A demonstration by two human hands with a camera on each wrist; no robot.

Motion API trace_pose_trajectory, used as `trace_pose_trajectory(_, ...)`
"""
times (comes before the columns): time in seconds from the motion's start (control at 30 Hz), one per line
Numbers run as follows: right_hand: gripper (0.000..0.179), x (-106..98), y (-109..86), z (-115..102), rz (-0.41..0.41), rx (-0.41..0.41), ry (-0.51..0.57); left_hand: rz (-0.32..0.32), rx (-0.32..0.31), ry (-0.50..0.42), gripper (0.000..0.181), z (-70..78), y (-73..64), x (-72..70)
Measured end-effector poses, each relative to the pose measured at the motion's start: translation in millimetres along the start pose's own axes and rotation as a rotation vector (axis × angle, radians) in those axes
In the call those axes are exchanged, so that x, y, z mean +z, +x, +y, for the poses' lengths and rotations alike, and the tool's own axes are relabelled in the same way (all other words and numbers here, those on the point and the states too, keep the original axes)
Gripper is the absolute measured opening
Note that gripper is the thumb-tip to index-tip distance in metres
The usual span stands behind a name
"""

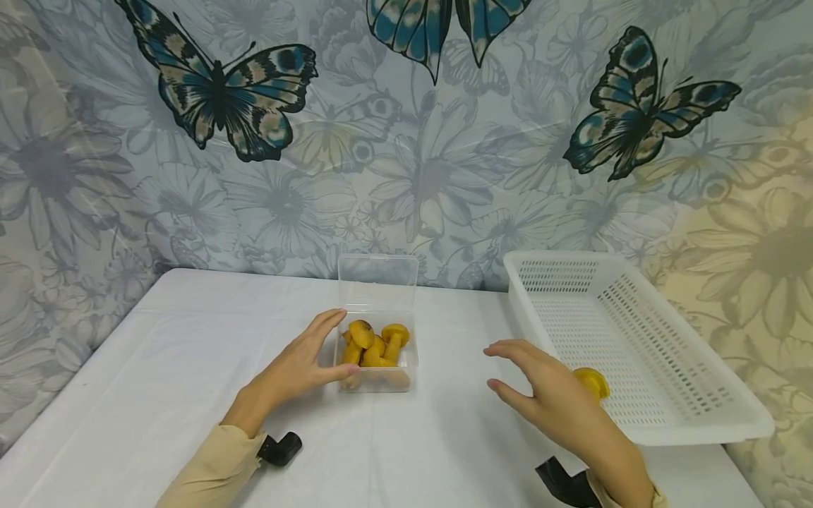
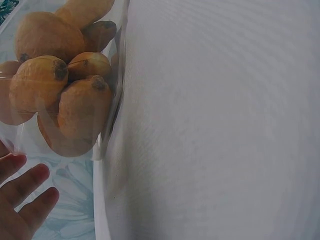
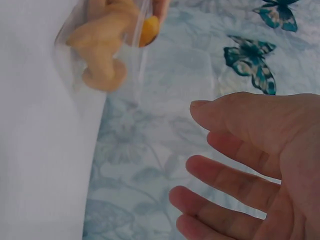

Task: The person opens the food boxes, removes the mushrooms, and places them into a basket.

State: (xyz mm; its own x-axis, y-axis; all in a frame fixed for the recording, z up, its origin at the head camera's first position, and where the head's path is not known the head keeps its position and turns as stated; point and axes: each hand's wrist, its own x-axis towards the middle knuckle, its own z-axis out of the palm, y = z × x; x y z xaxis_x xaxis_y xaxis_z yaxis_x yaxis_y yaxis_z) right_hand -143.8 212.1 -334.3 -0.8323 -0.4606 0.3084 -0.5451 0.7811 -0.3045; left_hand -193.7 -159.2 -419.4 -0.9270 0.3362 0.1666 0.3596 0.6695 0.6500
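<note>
Several yellow toy-like mushrooms [image 1: 394, 340] lie in a clear plastic box [image 1: 379, 382] with its lid [image 1: 378, 280] raised at the back. My left hand [image 1: 298, 370] is at the box's left side, thumb at the front and fingertips by the back left corner. In the left wrist view, the visible fingers [image 2: 34, 179] are straight and apart. My right hand [image 1: 549, 395], its fingers spread, hovers between the box and a white basket [image 1: 686, 346], holding nothing. Behind that hand, another yellow mushroom [image 1: 592, 382] is partly hidden in the basket.
A white cloth covers the table [image 1: 209, 331]. Behind it hangs a backdrop [image 1: 432, 176] printed with flowers and butterflies. The perforated basket stands at the right, reaching the table's right edge. Black mounts sit at both wrists.
</note>
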Motion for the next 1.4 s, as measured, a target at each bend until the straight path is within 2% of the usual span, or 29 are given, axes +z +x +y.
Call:
trace_pose_trajectory(0.2, 0.039, 12.2, 11.2, -9.3, -0.034, -0.045, 0.029, -0.004, -0.001, 0.000, 0.097, 0.0, -0.2, -0.4)
trace_pose_trajectory(0.4, 0.038, 25.5, 22.4, -12.2, 0.000, -0.097, 0.076, -0.008, -0.004, 0.000, 0.097, 0.9, -0.3, -1.1)
trace_pose_trajectory(0.7, 0.038, 42.2, 39.0, -17.1, 0.022, -0.100, 0.259, -0.009, 0.001, -0.001, 0.097, 1.5, 0.4, -1.5)
trace_pose_trajectory(1.0, 0.039, 60.7, 58.2, -24.1, 0.020, -0.157, 0.355, -0.004, 0.009, -0.010, 0.097, -0.3, 0.5, -0.5)
trace_pose_trajectory(1.4, 0.039, 79.8, 83.6, -33.1, -0.048, -0.165, 0.454, -0.006, 0.017, -0.028, 0.097, -1.0, 0.6, -1.1)
